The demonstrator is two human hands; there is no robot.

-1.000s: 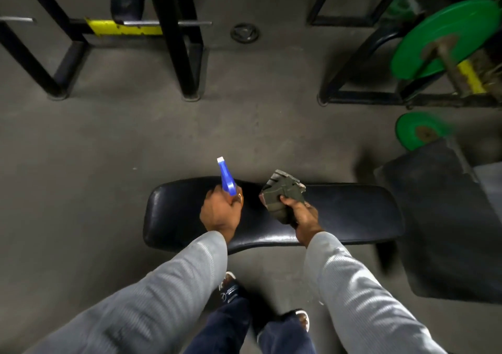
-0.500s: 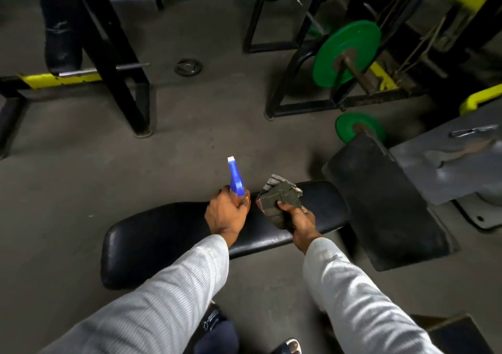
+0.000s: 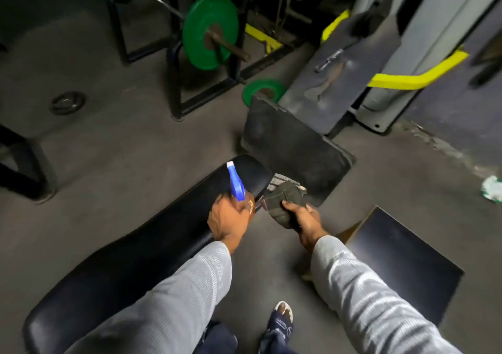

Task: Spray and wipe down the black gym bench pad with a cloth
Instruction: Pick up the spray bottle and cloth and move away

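Left hand (image 3: pixel 229 219) clamps the blue spray bottle (image 3: pixel 235 182) over the bench pad (image 3: pixel 152 247)'s far end; right hand (image 3: pixel 301 219) grips the folded cloth (image 3: pixel 282 198) just off the edge. Best mist evenly first, then wipe lengthwise.

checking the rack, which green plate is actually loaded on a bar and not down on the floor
The large green plate, upper centre, has a bar through its hub on the black rack. The smaller green plate sits low by the floor, partly hidden behind a dark pad.
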